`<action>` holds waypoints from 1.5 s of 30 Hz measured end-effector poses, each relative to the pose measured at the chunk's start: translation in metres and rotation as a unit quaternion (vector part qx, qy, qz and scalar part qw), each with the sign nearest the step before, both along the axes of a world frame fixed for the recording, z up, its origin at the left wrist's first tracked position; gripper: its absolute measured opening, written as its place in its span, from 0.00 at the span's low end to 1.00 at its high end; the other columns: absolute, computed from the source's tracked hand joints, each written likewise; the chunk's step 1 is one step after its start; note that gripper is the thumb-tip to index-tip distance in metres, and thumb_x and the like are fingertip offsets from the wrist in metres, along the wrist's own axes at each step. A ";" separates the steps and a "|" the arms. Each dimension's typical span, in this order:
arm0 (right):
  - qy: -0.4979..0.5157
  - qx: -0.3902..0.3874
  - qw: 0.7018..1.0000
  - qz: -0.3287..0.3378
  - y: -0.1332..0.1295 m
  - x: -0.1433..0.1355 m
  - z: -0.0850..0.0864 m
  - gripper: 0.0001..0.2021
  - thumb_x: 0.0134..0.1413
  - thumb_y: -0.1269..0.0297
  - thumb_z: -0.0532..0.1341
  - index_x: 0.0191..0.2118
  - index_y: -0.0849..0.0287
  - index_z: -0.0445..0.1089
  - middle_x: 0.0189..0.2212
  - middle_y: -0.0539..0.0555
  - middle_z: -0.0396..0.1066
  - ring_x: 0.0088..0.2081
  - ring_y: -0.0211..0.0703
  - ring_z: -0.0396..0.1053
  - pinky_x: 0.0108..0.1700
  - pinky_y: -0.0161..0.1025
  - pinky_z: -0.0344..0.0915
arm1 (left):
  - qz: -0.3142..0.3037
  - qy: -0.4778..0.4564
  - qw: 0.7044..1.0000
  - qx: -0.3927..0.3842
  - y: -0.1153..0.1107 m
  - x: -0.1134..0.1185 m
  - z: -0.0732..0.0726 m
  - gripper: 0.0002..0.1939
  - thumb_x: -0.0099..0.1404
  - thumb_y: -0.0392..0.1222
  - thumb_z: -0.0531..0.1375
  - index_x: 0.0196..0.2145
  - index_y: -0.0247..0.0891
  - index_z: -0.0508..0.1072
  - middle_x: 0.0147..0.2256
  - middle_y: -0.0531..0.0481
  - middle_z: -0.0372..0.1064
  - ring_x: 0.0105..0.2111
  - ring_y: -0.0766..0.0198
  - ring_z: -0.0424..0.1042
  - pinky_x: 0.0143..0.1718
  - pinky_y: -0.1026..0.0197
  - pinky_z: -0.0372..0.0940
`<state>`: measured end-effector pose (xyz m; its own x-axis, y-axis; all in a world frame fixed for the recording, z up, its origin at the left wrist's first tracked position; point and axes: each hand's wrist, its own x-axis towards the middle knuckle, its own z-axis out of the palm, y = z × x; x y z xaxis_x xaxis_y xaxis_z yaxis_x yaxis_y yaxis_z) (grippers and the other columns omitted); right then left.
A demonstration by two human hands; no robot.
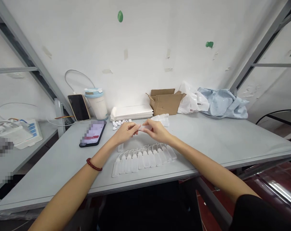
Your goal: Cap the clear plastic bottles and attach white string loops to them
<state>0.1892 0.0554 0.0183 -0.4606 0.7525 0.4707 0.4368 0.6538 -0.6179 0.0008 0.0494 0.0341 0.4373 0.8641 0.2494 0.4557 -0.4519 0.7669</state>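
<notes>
My left hand (126,131) and my right hand (155,130) meet over the middle of the grey table, fingertips almost touching. My right hand is closed round a small translucent bottle (145,127), mostly hidden by the fingers. The fingers of my left hand are pinched at the bottle's tip; what they grip there is too small to make out. Below the hands lies a row of several translucent bottles (140,159) with thin curved white tubes. One more bottle (120,147) lies just under my left hand. Small white caps (119,123) are piled behind my left hand.
A phone (93,134) lies at the left, with another phone (79,107) propped near a cup (97,104). Along the wall are a white stack (132,112), a cardboard box (166,103), a plastic bag (191,99) and blue cloth (222,102). Clear bottles (162,119) lie before the box.
</notes>
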 end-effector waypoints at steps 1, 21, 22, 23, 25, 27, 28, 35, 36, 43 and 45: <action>-0.039 0.049 0.998 -0.011 -0.001 -0.001 -0.002 0.12 0.57 0.54 0.56 0.33 0.59 0.61 0.30 0.57 0.68 0.28 0.41 0.63 0.29 0.37 0.55 | -0.007 0.008 1.000 -0.004 0.001 -0.001 0.000 0.22 0.63 0.54 0.51 0.20 0.37 0.65 0.20 0.53 0.63 0.21 0.68 0.61 0.26 0.65 0.58; 0.143 -0.248 0.954 0.090 0.003 0.000 0.001 0.16 0.51 0.51 0.60 0.28 0.59 0.59 0.22 0.48 0.64 0.17 0.31 0.54 0.21 0.34 0.57 | 0.035 0.017 0.998 0.047 -0.003 0.004 0.002 0.18 0.62 0.53 0.52 0.22 0.38 0.66 0.18 0.56 0.61 0.19 0.68 0.59 0.23 0.64 0.56; 0.116 -0.205 0.969 0.068 0.003 -0.001 -0.001 0.15 0.52 0.52 0.59 0.29 0.59 0.60 0.22 0.49 0.65 0.18 0.32 0.55 0.22 0.34 0.57 | 0.032 0.024 0.998 0.040 -0.001 0.004 0.002 0.20 0.62 0.54 0.52 0.20 0.38 0.64 0.17 0.55 0.60 0.19 0.68 0.59 0.24 0.64 0.55; 0.082 -0.144 0.985 0.045 0.003 -0.002 -0.002 0.13 0.53 0.54 0.59 0.31 0.59 0.61 0.24 0.50 0.66 0.19 0.33 0.57 0.24 0.34 0.57 | 0.028 0.034 0.999 0.032 0.000 0.003 0.002 0.21 0.62 0.55 0.52 0.18 0.38 0.62 0.17 0.55 0.59 0.19 0.68 0.58 0.24 0.64 0.56; -0.009 0.004 1.000 0.001 0.003 -0.003 -0.007 0.10 0.55 0.59 0.59 0.34 0.59 0.62 0.28 0.53 0.68 0.24 0.36 0.61 0.27 0.35 0.57 | 0.016 0.047 0.999 0.013 0.002 0.001 0.001 0.24 0.61 0.56 0.52 0.16 0.38 0.59 0.15 0.55 0.58 0.19 0.68 0.58 0.24 0.64 0.56; -0.109 0.140 0.984 -0.030 0.003 -0.004 -0.010 0.07 0.57 0.62 0.58 0.37 0.60 0.63 0.32 0.56 0.69 0.28 0.39 0.63 0.29 0.35 0.56 | 0.010 0.027 0.999 -0.022 0.002 0.001 0.002 0.24 0.61 0.57 0.52 0.16 0.38 0.58 0.16 0.55 0.56 0.19 0.68 0.58 0.24 0.64 0.57; -0.153 0.196 0.968 -0.043 0.003 -0.004 -0.011 0.06 0.59 0.63 0.56 0.37 0.61 0.63 0.33 0.57 0.69 0.30 0.41 0.64 0.29 0.35 0.55 | 0.009 0.005 0.999 -0.048 0.002 0.002 0.002 0.23 0.61 0.57 0.52 0.17 0.38 0.58 0.17 0.55 0.56 0.19 0.68 0.58 0.24 0.64 0.58; -0.274 0.401 0.870 -0.084 0.001 -0.003 -0.006 0.13 0.66 0.66 0.46 0.38 0.63 0.66 0.27 0.55 0.67 0.30 0.41 0.63 0.28 0.37 0.53 | 0.004 -0.068 0.982 -0.177 -0.004 0.007 0.002 0.23 0.62 0.57 0.52 0.20 0.36 0.63 0.17 0.56 0.53 0.17 0.71 0.55 0.18 0.66 0.57; -0.278 0.397 0.871 -0.084 0.000 -0.003 -0.005 0.14 0.66 0.65 0.46 0.38 0.64 0.66 0.26 0.55 0.67 0.29 0.41 0.62 0.27 0.37 0.52 | 0.004 -0.072 0.982 -0.175 -0.005 0.007 0.002 0.23 0.62 0.57 0.52 0.19 0.35 0.63 0.16 0.56 0.53 0.17 0.71 0.55 0.18 0.66 0.56; -0.224 0.224 0.947 -0.048 0.000 -0.002 -0.004 0.11 0.63 0.64 0.51 0.38 0.66 0.67 0.28 0.56 0.68 0.27 0.38 0.60 0.26 0.34 0.49 | 0.017 -0.060 0.995 -0.082 -0.009 0.010 0.004 0.25 0.61 0.57 0.52 0.15 0.36 0.60 0.16 0.54 0.56 0.18 0.70 0.57 0.22 0.65 0.57; -0.186 0.156 0.970 -0.003 -0.001 -0.001 -0.001 0.11 0.62 0.65 0.52 0.34 0.64 0.67 0.26 0.53 0.67 0.26 0.36 0.59 0.29 0.33 0.50 | 0.019 -0.037 0.998 -0.055 -0.009 0.010 0.004 0.23 0.59 0.57 0.54 0.17 0.36 0.63 0.17 0.53 0.61 0.20 0.68 0.61 0.24 0.65 0.59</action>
<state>0.1882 0.0548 0.0174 -0.6384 0.6032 0.4781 0.5955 0.7806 -0.1898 0.0107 0.0408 0.0378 0.3877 0.9035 0.1825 0.4107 -0.3466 0.8433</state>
